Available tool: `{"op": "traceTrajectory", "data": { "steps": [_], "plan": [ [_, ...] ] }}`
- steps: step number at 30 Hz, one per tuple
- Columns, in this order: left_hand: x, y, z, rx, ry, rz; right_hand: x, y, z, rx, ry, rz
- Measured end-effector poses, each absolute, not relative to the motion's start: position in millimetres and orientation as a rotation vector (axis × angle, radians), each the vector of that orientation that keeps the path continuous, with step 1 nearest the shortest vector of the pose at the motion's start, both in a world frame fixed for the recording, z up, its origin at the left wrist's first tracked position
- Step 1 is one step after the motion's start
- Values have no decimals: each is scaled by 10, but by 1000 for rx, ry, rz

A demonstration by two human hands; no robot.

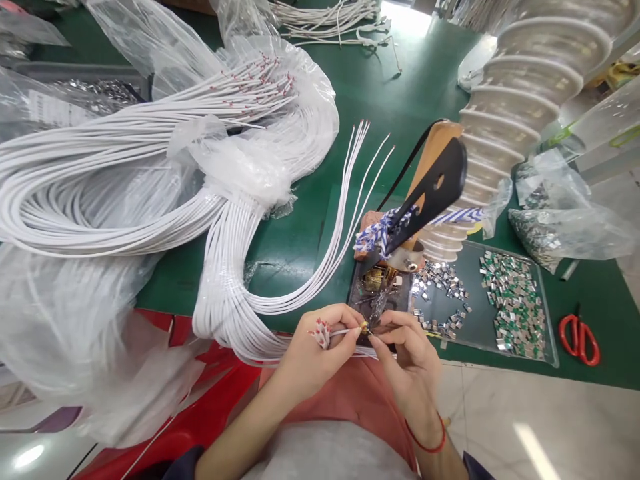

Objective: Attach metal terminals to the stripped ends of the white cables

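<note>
My left hand (320,347) is closed around a small bunch of white cables (323,333) with red tips. A single cable runs forward from it, pinched between thumb and index finger. My right hand (410,353), with a red cord at the wrist, has its thumb and fingers brought together at that cable's end. What it holds there is too small to make out. Both hands meet at the table's front edge, just before a dark tray (363,293) with metal parts. Over this tray stands a fixture with a black strip (430,193), tied with blue-and-white cloth (375,235).
A large bundle of white cables (100,227) in clear plastic covers the left. To the right, a clear tray (550,333) holds many small metal connectors (515,303), near red-handled scissors (579,340). A wide ribbed hose (530,80) comes down beside the fixture.
</note>
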State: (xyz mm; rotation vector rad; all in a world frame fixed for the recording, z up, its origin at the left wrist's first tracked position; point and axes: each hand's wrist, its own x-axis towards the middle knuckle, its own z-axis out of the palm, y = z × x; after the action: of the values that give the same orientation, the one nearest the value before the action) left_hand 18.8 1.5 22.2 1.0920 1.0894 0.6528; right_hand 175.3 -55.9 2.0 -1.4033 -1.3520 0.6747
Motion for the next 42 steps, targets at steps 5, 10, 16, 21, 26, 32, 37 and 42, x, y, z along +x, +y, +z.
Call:
{"op": "traceTrajectory", "data": {
  "steps": [5, 10, 16, 21, 26, 32, 37, 42],
  "plan": [
    [197, 35, 238, 1098, 1081, 670, 1757, -554, -10, -1385, -1355, 675],
    [183, 17, 249, 1092, 1074, 689, 1756, -542, 5, -1388, -1357, 676],
    [152, -1, 210, 1101, 1075, 694, 1761, -554, 12, -1379, -1380, 710],
    [151, -17, 133, 1114, 1079, 688, 1764, -599, -29, -1407, -1362, 739],
    [155, -63, 86, 1180, 1081, 701, 1779, -630, -5, -1382, -1368, 743],
    [118, -188, 77, 1396, 908, 639, 1908, -714, -8, -1374, -1296, 756],
    [137, -323, 123, 1545, 557, 433, 2101, -762, 27, -1388, -1172, 663],
    [191, -387, 63, 1383, 585, 395, 2251, -813, 197, -1373, -1372, 801]
  ]
}}
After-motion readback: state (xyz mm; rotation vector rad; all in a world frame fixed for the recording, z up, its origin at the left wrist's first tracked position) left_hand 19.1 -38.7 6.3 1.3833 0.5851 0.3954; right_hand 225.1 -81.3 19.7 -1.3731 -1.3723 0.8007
